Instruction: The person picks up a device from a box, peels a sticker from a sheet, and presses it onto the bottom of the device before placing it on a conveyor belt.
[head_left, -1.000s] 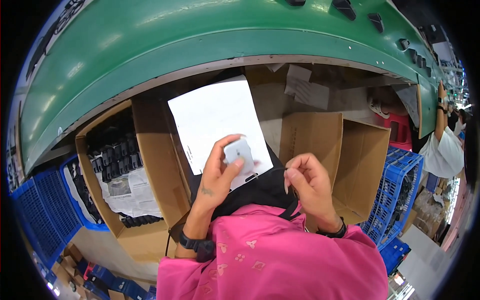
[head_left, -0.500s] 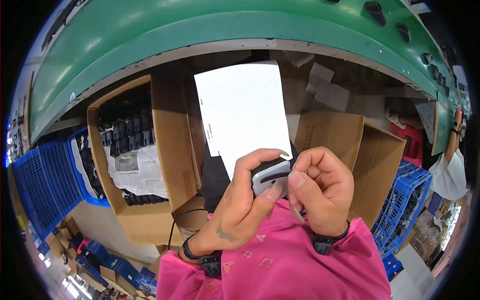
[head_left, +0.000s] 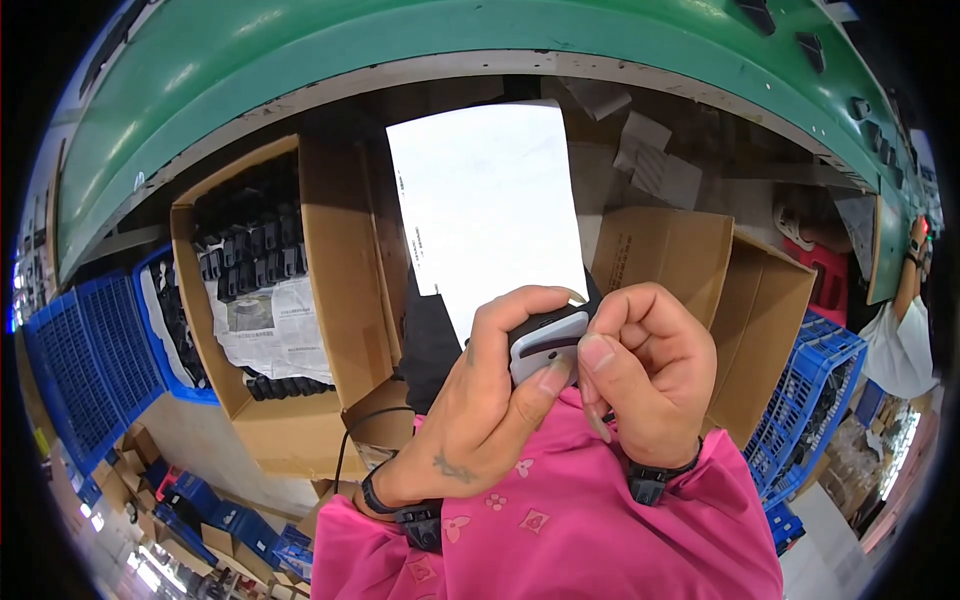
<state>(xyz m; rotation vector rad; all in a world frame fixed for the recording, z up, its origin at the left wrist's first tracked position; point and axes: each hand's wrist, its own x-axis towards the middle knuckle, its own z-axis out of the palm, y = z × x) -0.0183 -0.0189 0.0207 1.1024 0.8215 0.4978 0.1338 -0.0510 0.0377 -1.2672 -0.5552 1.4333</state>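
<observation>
Above my lap, my left hand (head_left: 488, 405) grips a small rounded plastic housing (head_left: 532, 364), black on its side with a light grey face, a dark curved slot and a small hole. My left thumb presses on the grey face while the fingers wrap the far side. My right hand (head_left: 655, 375) is closed in a pinch against the housing's right edge. Whatever its fingertips may hold there is hidden. Beyond both hands, a white sheet (head_left: 490, 200) lies over my dark-clothed lap.
An open cardboard box (head_left: 322, 270) of black parts and printed paper stands left. Another open carton (head_left: 755, 330) is on the right, beside a blue crate (head_left: 800, 410). A green worktop (head_left: 450, 40) crosses ahead with black parts on it. A co-worker's arm (head_left: 908, 270) shows far right.
The housing has tilted slightly, so its grey face looks narrower. Both hands keep their grip, and the right has shifted a little. The view has moved slightly.
</observation>
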